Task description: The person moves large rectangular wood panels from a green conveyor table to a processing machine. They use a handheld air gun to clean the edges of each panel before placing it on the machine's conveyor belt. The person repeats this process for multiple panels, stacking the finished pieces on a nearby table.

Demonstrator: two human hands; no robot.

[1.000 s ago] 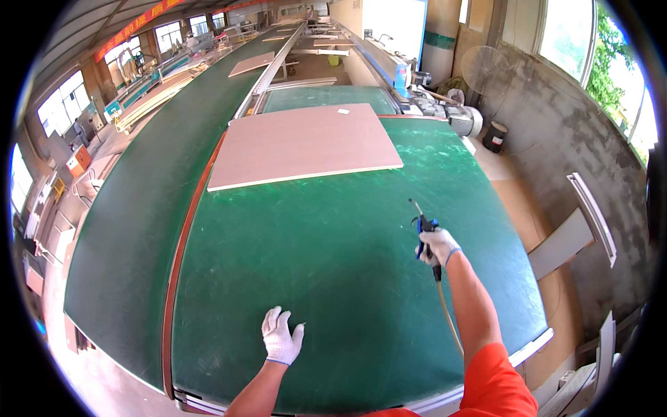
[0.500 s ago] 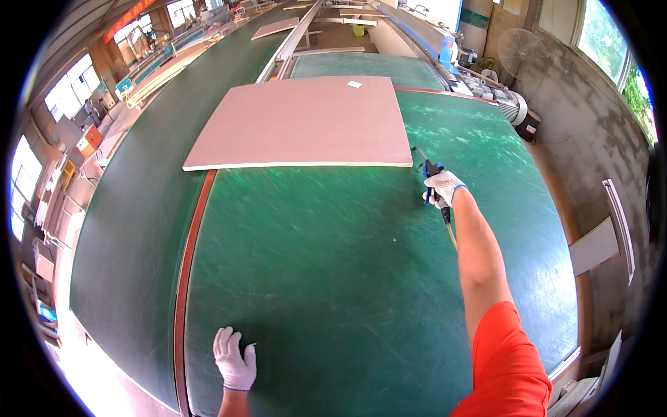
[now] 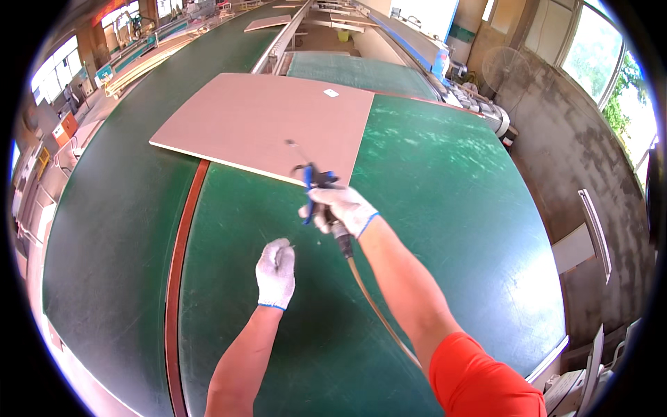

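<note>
My right hand (image 3: pixel 340 208), in a white knit glove, is wrapped round a blue and black air blow gun (image 3: pixel 316 177). The gun's thin nozzle points away from me over the near edge of a flat pinkish-brown panel (image 3: pixel 267 115). A tan hose (image 3: pixel 379 309) runs from its grip down beneath my right forearm. My left hand (image 3: pixel 276 272), gloved too, is over the green table (image 3: pixel 445 229), short of the panel, with its fingers curled in. Whether something small is in those fingers is hidden. A small white label (image 3: pixel 331 93) lies on the panel's far right part.
A reddish-brown strip (image 3: pixel 182 271) divides the table from a dark green belt (image 3: pixel 114 229) on the left. Machine rails (image 3: pixel 285 42) extend beyond the panel. A motor (image 3: pixel 497 118) sits at the far right corner, with a caged fan (image 3: pixel 504 69) by the wall.
My right hand has carried the air blow gun leftward to the panel's near edge. My left hand has moved forward and right, its fingers now curled. The view has shifted, and the panel appears turned.
</note>
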